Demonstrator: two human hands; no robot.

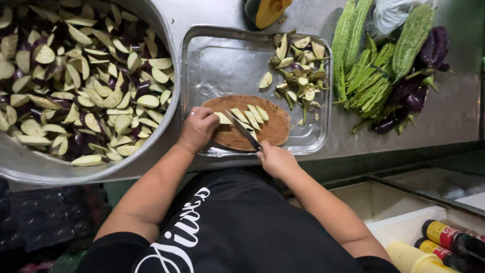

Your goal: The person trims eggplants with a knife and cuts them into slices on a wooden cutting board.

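Eggplant piece (pixel 223 118) under the knife, pale-fleshed, lying on the round wooden cutting board (pixel 273 132) inside a dented metal tray (pixel 222 60). Pinned at its left end by the left hand (pixel 198 128), fingers curled down over it. Crossed by the knife (pixel 242 130), dark handle wrapped in the closed right hand (pixel 275 159), slim blade angled up and left. Just right of the blade, a short row of fresh slices (pixel 251 115), flat, wedge-shaped, cream with thin purple edges.

Judged well along: big steel basin (pixel 169 108) to the left heaped with cut eggplant (pixel 81 81), glossy purple skin among matte pale faces. At the tray's far right corner, a pile of stem trimmings (pixel 300 68), green caps and stubs.

Judged left to cut: a few whole eggplants (pixel 422 76), slender and dark, on the steel counter to the right, beside ridged green gourds (pixel 353 35) and a bumpy bitter gourd (pixel 411 38).
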